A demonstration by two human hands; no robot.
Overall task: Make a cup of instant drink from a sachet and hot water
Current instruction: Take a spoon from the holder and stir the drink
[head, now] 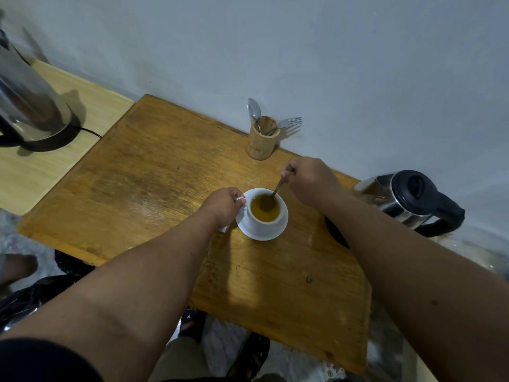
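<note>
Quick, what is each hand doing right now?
Left hand: closed on the cup's handle.
Right hand: closed on a spoon that dips into the drink.

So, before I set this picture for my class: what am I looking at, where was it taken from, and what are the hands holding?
There is no machine here, only a person's two bare hands, filmed by a wide-angle camera on their head looking down. On the wooden table a white cup of amber drink stands on a saucer. The left hand holds the cup's handle; the right hand holds a spoon dipped into the drink. Behind stands a wooden holder with cutlery, and a kettle sits to the right.
</note>
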